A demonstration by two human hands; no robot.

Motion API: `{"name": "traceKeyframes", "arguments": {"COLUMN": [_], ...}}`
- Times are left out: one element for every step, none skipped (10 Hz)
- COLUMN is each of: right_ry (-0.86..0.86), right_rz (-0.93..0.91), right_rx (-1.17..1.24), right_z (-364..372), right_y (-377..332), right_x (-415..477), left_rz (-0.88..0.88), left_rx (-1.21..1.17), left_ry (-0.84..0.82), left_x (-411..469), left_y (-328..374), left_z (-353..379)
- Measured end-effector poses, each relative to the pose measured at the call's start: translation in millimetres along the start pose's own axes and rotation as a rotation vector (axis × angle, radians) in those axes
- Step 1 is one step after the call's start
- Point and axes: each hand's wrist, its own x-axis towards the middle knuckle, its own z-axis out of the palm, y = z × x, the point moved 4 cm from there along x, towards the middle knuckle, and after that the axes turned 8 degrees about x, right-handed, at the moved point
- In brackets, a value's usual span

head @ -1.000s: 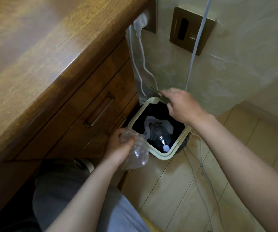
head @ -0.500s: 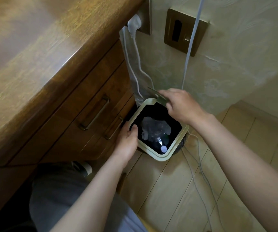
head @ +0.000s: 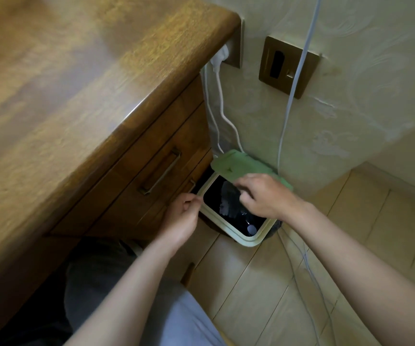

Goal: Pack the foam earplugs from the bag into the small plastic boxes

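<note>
Over the bin (head: 222, 227), lid (head: 236, 163) lower in right hand (head: 266, 198)

A home room: wooden desk (head: 76, 96), wall sockets (head: 289, 68), small lidded bin (head: 250, 240)

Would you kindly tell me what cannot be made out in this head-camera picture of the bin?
All in the head view:
Inside the bin: dark and partly covered by the right hand; what lies there cannot be told.
The right hand's hold on the lid: its fingers are hidden under the hand itself.
The left hand: blurred; whether it pinches anything is unclear.
The desk top: blurred and cut off by the left edge.
</note>
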Motion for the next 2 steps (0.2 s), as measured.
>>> {"name": "traceKeyframes", "arguments": {"right_ry": [-0.126,-0.168], "right_rz": [-0.002,0.049], "right_rx": [0.026,0.002], "right_z": [16.5,22.6], "right_y": [-8.3,-12.2], "right_x": [-5.9,-9.9], "left_rz": [-0.004,-0.006], "left_rx": [0.008,-0.001], "left_ry": [0.033,0.076], "left_x": [-8.4,-12.1], "left_y": [-0.1,-0.9], "left_z": [-11.5,-18.2]}}
